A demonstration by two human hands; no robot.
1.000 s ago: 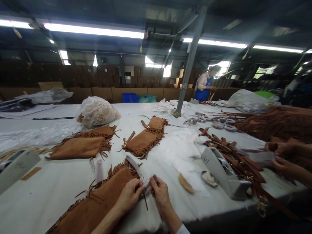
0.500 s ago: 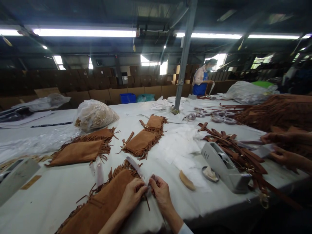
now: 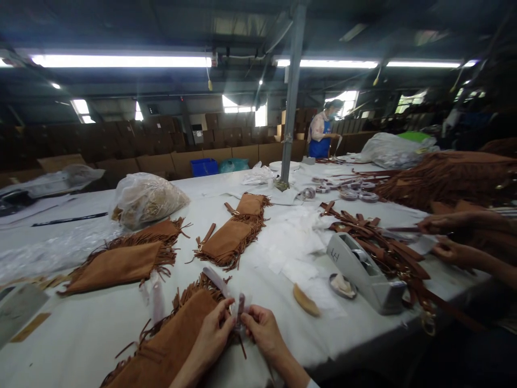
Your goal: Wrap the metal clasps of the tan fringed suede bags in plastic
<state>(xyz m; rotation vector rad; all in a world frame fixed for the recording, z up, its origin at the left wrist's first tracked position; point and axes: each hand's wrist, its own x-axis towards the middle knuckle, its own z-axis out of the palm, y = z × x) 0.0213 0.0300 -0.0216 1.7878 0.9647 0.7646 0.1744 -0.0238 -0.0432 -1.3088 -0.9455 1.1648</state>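
A brown fringed suede bag [image 3: 173,337] lies flat at the front of the table, partly under my left forearm. At its upper right edge, my left hand [image 3: 216,326] pinches the side of a narrow strap end in clear film [image 3: 241,306]. My right hand [image 3: 262,330] grips the same film-covered piece between thumb and fingers. A second strip in pale wrap [image 3: 215,280] lies along the fringe just beyond my left hand. One thin brown lace [image 3: 243,347] hangs below the fingers. What my fingertips press on is partly hidden.
Other fringed bags [image 3: 226,240] lie ahead. To the right stand a grey tape dispenser [image 3: 363,275], a small dish [image 3: 342,285], a tan curved piece [image 3: 306,300] and brown straps [image 3: 388,248]. A co-worker's hands [image 3: 452,250] work at far right. A metal post [image 3: 291,102] rises mid-table.
The view has shifted slightly rightward. My hands have moved a little apart, and the film-covered strap end now shows upright between them. The co-worker's hands at right remain around a pale strip.
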